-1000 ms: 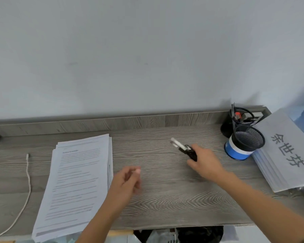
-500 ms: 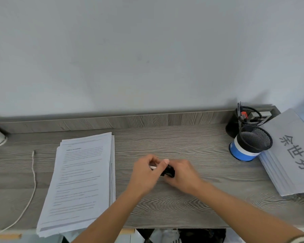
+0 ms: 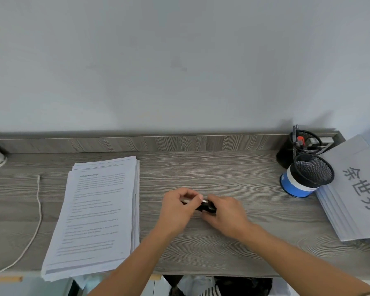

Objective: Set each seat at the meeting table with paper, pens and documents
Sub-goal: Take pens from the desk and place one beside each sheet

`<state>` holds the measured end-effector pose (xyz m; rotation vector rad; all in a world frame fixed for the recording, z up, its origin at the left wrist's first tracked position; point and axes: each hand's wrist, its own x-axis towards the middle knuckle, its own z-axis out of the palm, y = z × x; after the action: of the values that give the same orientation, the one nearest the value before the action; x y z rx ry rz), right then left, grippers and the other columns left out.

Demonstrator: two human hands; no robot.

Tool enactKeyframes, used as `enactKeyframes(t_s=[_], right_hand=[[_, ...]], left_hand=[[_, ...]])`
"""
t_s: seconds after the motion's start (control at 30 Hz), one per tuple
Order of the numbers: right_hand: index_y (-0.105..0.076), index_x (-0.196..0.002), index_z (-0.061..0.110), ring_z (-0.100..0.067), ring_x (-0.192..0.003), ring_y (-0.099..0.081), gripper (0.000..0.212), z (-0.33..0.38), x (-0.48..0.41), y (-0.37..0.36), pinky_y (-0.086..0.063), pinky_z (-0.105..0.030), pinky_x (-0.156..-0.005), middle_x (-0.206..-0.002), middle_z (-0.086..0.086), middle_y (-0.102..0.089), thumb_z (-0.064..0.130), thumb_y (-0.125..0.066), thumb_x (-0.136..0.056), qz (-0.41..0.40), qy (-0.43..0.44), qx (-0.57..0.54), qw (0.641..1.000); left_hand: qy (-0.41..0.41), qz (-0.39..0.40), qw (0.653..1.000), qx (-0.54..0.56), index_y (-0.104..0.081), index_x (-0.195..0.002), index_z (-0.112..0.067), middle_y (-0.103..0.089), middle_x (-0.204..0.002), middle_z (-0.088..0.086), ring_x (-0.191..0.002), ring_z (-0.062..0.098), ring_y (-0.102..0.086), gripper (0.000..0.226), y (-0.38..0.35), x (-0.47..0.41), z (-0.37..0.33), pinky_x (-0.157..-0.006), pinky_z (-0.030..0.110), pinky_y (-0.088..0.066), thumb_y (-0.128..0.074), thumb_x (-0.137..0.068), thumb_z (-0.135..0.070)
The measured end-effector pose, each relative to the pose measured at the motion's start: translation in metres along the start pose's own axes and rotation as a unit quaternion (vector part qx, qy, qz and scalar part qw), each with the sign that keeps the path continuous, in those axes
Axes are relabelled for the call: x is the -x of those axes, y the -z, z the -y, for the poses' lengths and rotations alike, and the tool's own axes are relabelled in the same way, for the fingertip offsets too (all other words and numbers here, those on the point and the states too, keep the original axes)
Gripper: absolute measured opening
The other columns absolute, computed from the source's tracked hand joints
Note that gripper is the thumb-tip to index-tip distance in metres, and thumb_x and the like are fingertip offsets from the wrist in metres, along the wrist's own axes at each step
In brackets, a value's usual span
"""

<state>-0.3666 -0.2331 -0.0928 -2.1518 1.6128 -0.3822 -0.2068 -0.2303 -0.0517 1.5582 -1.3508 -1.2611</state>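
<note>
My left hand (image 3: pixel 175 208) pinches the pale end of a small black-and-white oblong object (image 3: pixel 207 207), and my right hand (image 3: pixel 226 212) curls round its black body. I can't tell whether it is a stapler or bundled pens. Both hands meet low over the middle of the grey wood-grain desk (image 3: pixel 201 167), I judge so that one steadies while the other pulls. The white printed document stack (image 3: pixel 98 210) lies toward the left, its near corner overhanging the front edge. Pens stand in a black wire-mesh cup (image 3: pixel 303 142) at the back right corner. Bare wood between stack and cup leaves working room.
</note>
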Motion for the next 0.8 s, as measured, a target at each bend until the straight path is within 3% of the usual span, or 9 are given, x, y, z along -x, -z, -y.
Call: enactKeyframes(t_s=[0.07,0.17,0.3,0.4,0.53,0.6,0.7,0.8], right_hand=[[-0.059,-0.079,0.028,-0.012,-0.059,-0.057,0.011,0.001,-0.002,0.007,-0.042,-0.031,-0.057,-0.065,0.009,-0.064,0.035,-0.066,-0.083,-0.031,-0.006,-0.135,0.990],[-0.043,-0.057,0.027,-0.003,-0.045,-0.035,0.043,0.006,-0.007,0.016,-0.029,-0.019,-0.048,-0.046,0.013,-0.042,0.015,-0.076,-0.081,-0.137,-0.058,-0.330,0.932],[-0.046,-0.060,-0.005,-0.012,-0.049,-0.037,0.039,0.004,-0.010,0.013,-0.034,-0.027,-0.050,-0.053,-0.001,-0.042,0.008,-0.076,-0.081,-0.177,-0.100,-0.457,0.866],[-0.051,-0.065,-0.011,-0.014,-0.054,-0.046,0.033,-0.003,-0.006,0.000,-0.041,-0.028,-0.053,-0.059,-0.007,-0.049,0.006,-0.075,-0.082,-0.196,-0.136,-0.469,0.850],[-0.063,-0.066,0.014,-0.012,-0.061,-0.060,0.022,-0.008,-0.002,-0.011,-0.050,-0.029,-0.061,-0.061,-0.004,-0.064,0.018,-0.075,-0.083,-0.172,-0.179,-0.457,0.854],[-0.064,-0.069,0.011,-0.013,-0.059,-0.060,0.026,-0.008,-0.004,-0.009,-0.049,-0.033,-0.060,-0.062,-0.010,-0.065,0.029,-0.073,-0.085,-0.142,-0.188,-0.414,0.879],[-0.055,-0.064,0.019,-0.012,-0.050,-0.049,0.032,0.002,-0.005,0.003,-0.039,-0.028,-0.052,-0.056,-0.004,-0.056,0.037,-0.070,-0.086,-0.099,-0.156,-0.357,0.915],[-0.042,-0.059,0.025,-0.006,-0.046,-0.035,0.040,0.024,-0.004,0.015,-0.029,-0.023,-0.049,-0.050,0.011,-0.039,0.030,-0.073,-0.082,-0.031,-0.114,-0.291,0.949]], left_hand=[[-0.038,-0.001,0.998,0.048,-0.072,-0.094,-0.019,-0.066,-0.074,-0.006,-0.060,-0.001,-0.057,0.013,0.003,0.001,-0.016,-0.056,0.014,-0.043,-0.059,-0.093,-0.016],[-0.079,-0.060,0.993,0.069,-0.067,-0.106,-0.022,-0.067,-0.085,0.000,-0.066,0.003,-0.058,0.018,0.021,-0.007,-0.031,-0.058,0.019,-0.045,-0.053,-0.096,-0.026],[-0.043,-0.138,0.989,-0.020,-0.065,-0.083,-0.023,-0.068,-0.081,0.001,-0.072,0.012,-0.061,0.021,0.046,-0.012,-0.014,-0.065,0.027,-0.046,-0.051,-0.096,-0.032],[-0.015,-0.136,0.989,-0.063,-0.065,-0.082,-0.023,-0.069,-0.079,0.005,-0.077,0.024,-0.064,0.023,0.051,-0.006,0.005,-0.069,0.036,-0.049,-0.051,-0.096,-0.033],[-0.008,-0.132,0.989,-0.062,-0.064,-0.082,-0.022,-0.068,-0.079,0.005,-0.072,0.018,-0.063,0.021,0.046,0.002,0.012,-0.068,0.031,-0.050,-0.052,-0.097,-0.029],[-0.010,-0.123,0.991,-0.045,-0.065,-0.082,-0.021,-0.068,-0.079,0.004,-0.070,0.013,-0.062,0.021,0.042,0.004,0.011,-0.069,0.031,-0.051,-0.052,-0.096,-0.029],[-0.033,-0.103,0.994,-0.003,-0.066,-0.089,-0.026,-0.069,-0.084,0.001,-0.079,0.014,-0.065,0.019,0.037,0.006,0.002,-0.078,0.043,-0.055,-0.055,-0.092,-0.041],[-0.093,-0.057,0.993,0.042,-0.058,-0.114,-0.037,-0.068,-0.100,-0.004,-0.097,0.011,-0.065,0.040,0.033,0.009,-0.015,-0.087,0.033,-0.053,-0.062,-0.077,-0.053]])
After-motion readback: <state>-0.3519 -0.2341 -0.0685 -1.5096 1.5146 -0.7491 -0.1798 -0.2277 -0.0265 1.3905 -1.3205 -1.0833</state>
